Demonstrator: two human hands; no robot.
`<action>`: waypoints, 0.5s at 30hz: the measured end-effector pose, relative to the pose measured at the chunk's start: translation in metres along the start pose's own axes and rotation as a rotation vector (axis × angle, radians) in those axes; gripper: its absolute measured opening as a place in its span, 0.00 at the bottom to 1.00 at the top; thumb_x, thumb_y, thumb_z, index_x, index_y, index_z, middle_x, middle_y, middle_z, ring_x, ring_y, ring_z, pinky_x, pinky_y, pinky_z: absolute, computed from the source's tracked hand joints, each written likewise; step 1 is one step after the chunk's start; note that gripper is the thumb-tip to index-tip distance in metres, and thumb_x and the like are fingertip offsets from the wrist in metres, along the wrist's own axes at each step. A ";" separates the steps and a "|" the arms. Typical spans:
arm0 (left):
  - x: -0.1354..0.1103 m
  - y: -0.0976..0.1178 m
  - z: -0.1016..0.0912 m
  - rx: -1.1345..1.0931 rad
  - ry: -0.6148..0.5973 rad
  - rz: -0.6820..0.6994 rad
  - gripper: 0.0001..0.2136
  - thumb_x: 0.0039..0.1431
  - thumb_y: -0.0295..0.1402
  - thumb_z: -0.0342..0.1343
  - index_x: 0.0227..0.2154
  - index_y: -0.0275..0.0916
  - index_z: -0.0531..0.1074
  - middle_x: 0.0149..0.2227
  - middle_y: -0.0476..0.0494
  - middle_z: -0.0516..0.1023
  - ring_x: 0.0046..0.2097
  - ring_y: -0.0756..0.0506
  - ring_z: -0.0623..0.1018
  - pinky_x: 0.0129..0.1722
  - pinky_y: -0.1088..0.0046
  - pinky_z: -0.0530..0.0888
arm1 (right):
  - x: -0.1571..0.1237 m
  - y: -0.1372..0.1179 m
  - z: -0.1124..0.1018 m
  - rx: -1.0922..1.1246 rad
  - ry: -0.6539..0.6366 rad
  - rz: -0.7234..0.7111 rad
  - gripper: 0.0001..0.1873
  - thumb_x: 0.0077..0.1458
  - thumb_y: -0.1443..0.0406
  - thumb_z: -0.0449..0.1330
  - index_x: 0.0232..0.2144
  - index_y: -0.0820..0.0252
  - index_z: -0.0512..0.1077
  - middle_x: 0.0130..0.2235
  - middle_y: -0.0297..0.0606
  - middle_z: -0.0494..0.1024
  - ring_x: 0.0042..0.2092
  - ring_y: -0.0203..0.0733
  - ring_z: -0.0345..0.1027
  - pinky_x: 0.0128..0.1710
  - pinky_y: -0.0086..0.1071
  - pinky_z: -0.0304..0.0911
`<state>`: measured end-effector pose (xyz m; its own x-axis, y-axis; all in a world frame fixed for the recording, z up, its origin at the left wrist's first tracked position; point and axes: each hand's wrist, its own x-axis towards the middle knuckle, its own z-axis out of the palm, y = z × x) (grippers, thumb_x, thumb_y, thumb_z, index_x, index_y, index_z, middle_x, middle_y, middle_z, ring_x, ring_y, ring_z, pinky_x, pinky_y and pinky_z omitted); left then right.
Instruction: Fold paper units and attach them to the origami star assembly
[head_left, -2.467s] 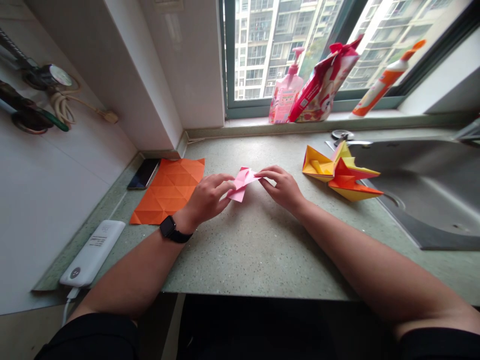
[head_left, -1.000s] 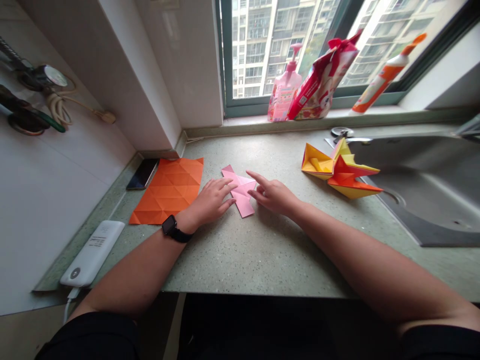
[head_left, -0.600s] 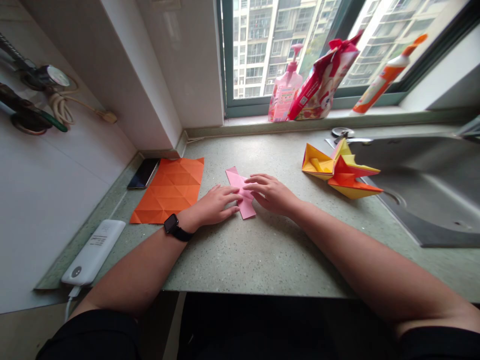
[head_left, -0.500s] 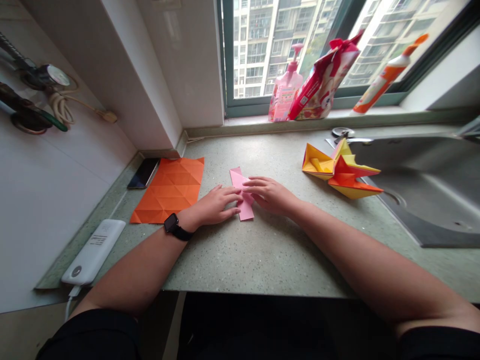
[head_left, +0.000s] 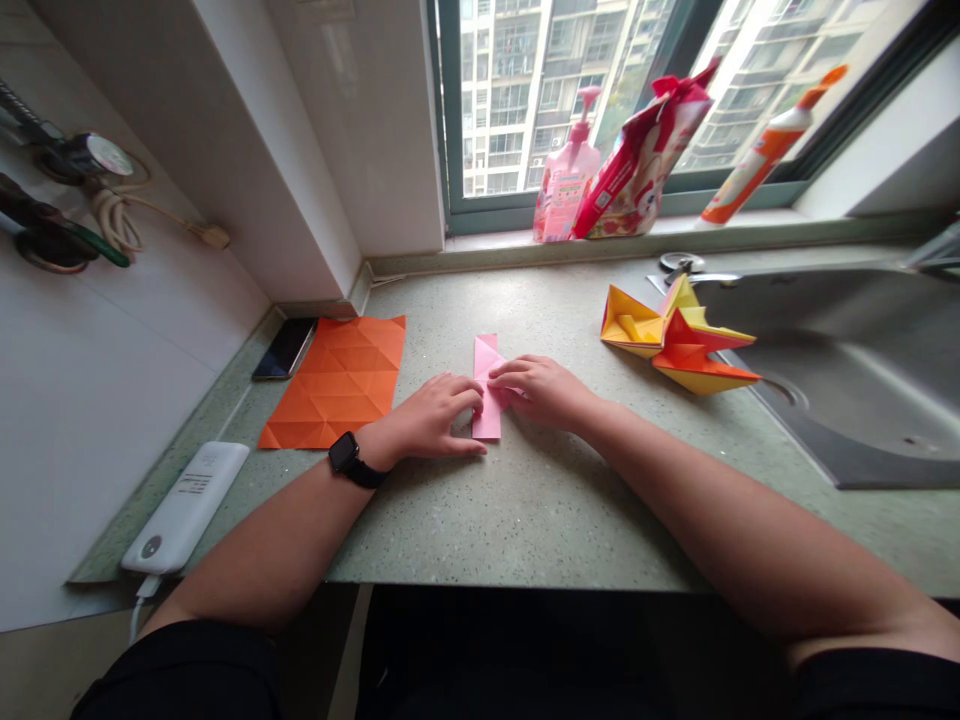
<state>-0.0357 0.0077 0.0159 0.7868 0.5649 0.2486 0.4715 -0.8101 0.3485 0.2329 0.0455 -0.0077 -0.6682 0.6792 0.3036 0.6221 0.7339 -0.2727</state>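
A strip of folded pink origami paper lies flat on the counter between my hands, its long side running away from me. A flap juts from its right side, partly under my right hand. That hand's bent fingers are close together and press on the paper; its thumb is mostly covered. At the strip's left edge rests my left hand, fingertips curled against the paper and thumb stretched out apart on the counter. A black watch is on my left wrist.
A creased orange sheet lies left, by a phone and a white power bank. Right stands a yellow-orange folded paper piece beside the metal sink. A pump bottle and a red bag line the sill.
The pink strip has turned from a slant to nearly straight. My left thumb has moved off it toward me, and my left fingers have curled at its edge.
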 end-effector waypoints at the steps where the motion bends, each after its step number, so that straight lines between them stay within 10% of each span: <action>1: 0.000 0.000 0.000 0.001 0.002 -0.001 0.19 0.61 0.46 0.73 0.47 0.42 0.77 0.58 0.36 0.80 0.57 0.36 0.78 0.59 0.55 0.77 | 0.000 0.000 0.000 -0.019 0.006 0.018 0.12 0.67 0.67 0.64 0.47 0.48 0.87 0.55 0.39 0.88 0.54 0.52 0.81 0.56 0.50 0.74; 15: 0.002 -0.001 0.000 0.005 0.055 -0.017 0.08 0.71 0.41 0.63 0.43 0.43 0.80 0.53 0.41 0.84 0.55 0.39 0.81 0.60 0.54 0.74 | 0.001 -0.006 -0.009 0.117 -0.038 -0.117 0.07 0.68 0.63 0.66 0.42 0.49 0.86 0.49 0.38 0.88 0.51 0.49 0.79 0.57 0.47 0.70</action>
<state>-0.0351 0.0097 0.0159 0.7555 0.5865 0.2918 0.4868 -0.8007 0.3490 0.2322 0.0413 0.0023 -0.7495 0.5871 0.3059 0.4888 0.8024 -0.3424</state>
